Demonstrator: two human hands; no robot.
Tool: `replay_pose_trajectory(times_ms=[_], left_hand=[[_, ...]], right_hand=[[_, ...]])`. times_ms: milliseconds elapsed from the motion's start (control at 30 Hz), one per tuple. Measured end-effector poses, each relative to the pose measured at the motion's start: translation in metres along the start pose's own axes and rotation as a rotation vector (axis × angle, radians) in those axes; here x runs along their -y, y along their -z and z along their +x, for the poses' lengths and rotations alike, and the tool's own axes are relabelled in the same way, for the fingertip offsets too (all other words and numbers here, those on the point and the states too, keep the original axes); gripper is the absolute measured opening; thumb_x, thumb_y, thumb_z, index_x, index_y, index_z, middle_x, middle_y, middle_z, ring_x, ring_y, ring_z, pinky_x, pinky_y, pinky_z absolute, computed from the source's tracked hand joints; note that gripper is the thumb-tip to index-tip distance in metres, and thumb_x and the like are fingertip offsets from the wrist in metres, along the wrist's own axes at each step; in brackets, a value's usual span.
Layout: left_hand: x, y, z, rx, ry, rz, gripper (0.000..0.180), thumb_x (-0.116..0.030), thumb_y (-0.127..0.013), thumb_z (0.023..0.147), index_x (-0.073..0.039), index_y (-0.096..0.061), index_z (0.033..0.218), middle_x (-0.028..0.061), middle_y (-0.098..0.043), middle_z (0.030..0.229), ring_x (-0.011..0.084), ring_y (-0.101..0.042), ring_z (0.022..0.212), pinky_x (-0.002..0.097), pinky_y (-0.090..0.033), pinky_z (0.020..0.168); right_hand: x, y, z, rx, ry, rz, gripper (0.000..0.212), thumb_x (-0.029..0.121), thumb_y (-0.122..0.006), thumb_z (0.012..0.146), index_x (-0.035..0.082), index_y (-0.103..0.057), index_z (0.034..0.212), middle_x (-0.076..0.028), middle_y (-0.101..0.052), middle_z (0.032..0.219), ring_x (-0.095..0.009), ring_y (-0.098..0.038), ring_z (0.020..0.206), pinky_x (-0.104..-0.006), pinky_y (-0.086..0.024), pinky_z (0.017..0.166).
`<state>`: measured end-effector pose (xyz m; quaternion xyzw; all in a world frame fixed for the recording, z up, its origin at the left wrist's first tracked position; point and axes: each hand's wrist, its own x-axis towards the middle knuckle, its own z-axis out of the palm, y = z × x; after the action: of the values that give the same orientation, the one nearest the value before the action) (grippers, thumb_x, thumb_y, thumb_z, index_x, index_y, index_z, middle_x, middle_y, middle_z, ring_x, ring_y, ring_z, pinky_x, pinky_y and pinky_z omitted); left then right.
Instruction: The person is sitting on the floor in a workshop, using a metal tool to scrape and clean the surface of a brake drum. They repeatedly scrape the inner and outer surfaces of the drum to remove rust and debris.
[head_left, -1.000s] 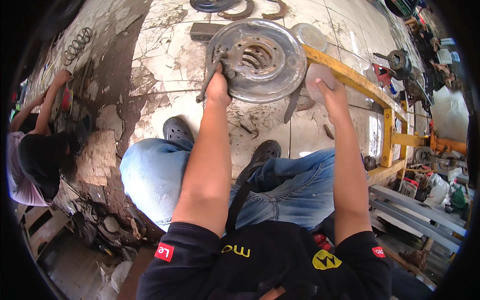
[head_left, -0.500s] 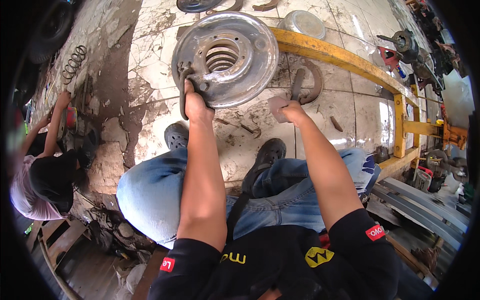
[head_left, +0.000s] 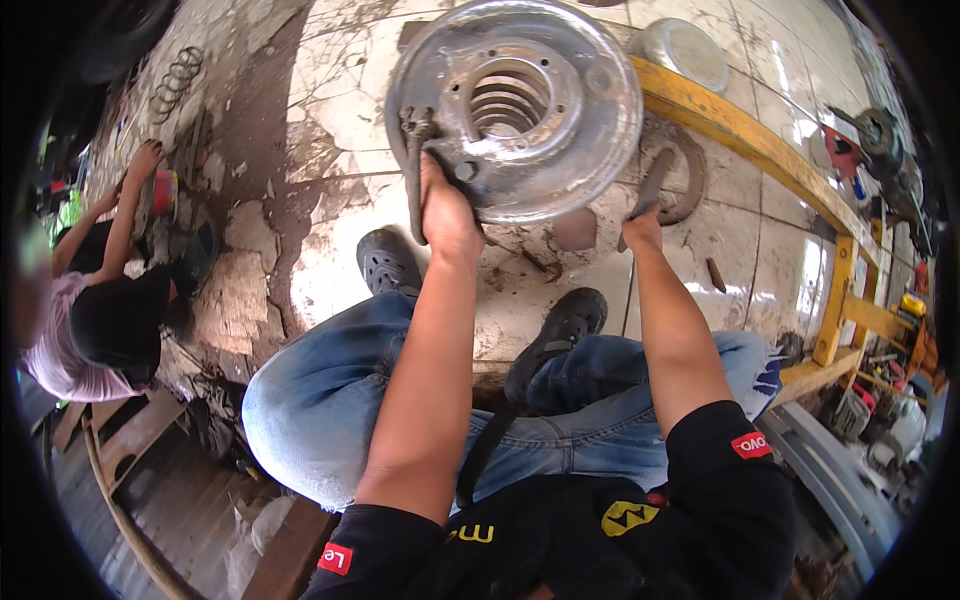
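Round metal backing plate [head_left: 520, 110] lies flat on the cracked tiled floor [head_left: 330, 90], far of the person's black shoes [head_left: 470, 300]; coil spring [head_left: 510, 100] shows through its centre hole. Left hand [head_left: 447, 215] clamped on the plate's near-left rim, over a dark lever [head_left: 413, 170] bolted there. Right hand [head_left: 642, 228] closed round a slim dark tool [head_left: 650, 185] just right of the plate; half a second ago it hovered open beside a curved brake shoe [head_left: 685, 175]. Yellow steel frame [head_left: 760, 140] runs along the right. Second person [head_left: 100, 290] crouches far left, as before.
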<state>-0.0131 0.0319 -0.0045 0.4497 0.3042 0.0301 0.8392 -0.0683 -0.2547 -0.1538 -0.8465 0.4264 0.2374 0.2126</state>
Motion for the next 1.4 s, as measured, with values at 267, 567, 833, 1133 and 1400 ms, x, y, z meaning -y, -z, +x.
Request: replay_pose_trajectory(times_ms=[267, 567, 833, 1133, 1400], left_hand=[[0.017, 0.008, 0.016, 0.017, 0.004, 0.009, 0.056, -0.042, -0.035, 0.107, -0.004, -0.036, 0.148, 0.0122, -0.045, 0.146, 0.0255, -0.047, 0.131, 0.0401, -0.039, 0.112], [0.015, -0.002, 0.019, 0.108, 0.043, -0.087, 0.054, -0.041, -0.033, 0.108, -0.006, -0.034, 0.149, 0.0123, -0.043, 0.147, 0.0254, -0.045, 0.132, 0.0389, -0.036, 0.113], [0.020, 0.019, 0.027, 0.231, 0.134, -0.272, 0.045, -0.036, -0.035, 0.108, -0.014, -0.032, 0.148, 0.0134, -0.044, 0.145, 0.0277, -0.049, 0.129, 0.0425, -0.043, 0.108], [-0.006, -0.010, -0.007, 0.228, 0.176, -0.094, 0.049, -0.041, -0.039, 0.107, -0.017, -0.030, 0.149, 0.0140, -0.048, 0.139, 0.0268, -0.052, 0.126, 0.0436, -0.049, 0.101], [0.013, -0.014, 0.008, 0.142, 0.101, -0.157, 0.047, -0.027, -0.051, 0.104, -0.012, -0.035, 0.146, 0.0130, -0.051, 0.137, 0.0239, -0.054, 0.121, 0.0394, -0.047, 0.101]], right_hand=[[0.005, 0.015, 0.027, 0.124, -0.132, 0.901, 0.023, 0.019, -0.067, 0.077, 0.000, -0.066, 0.091, -0.015, -0.064, 0.081, -0.029, -0.065, 0.072, -0.0447, -0.052, 0.064], [0.047, 0.172, -0.106, -0.024, 0.140, 1.077, 0.028, 0.033, -0.057, 0.092, 0.009, -0.054, 0.104, -0.003, -0.051, 0.079, -0.015, -0.046, 0.056, -0.0333, -0.036, 0.047], [0.069, 0.185, -0.240, -0.212, 0.992, -0.030, 0.055, 0.037, -0.052, 0.101, 0.029, -0.037, 0.152, -0.021, -0.067, 0.110, -0.028, -0.070, 0.089, -0.0395, -0.058, 0.077], [0.080, 0.245, -0.224, -0.524, 0.845, -0.471, 0.047, 0.035, -0.056, 0.097, 0.033, -0.050, 0.144, -0.021, -0.065, 0.095, -0.035, -0.068, 0.078, -0.0449, -0.058, 0.072], [0.065, 0.231, -0.195, -0.511, 0.843, -0.334, 0.052, 0.030, -0.060, 0.095, 0.031, -0.048, 0.146, -0.021, -0.068, 0.104, -0.035, -0.069, 0.087, -0.0445, -0.056, 0.077]])
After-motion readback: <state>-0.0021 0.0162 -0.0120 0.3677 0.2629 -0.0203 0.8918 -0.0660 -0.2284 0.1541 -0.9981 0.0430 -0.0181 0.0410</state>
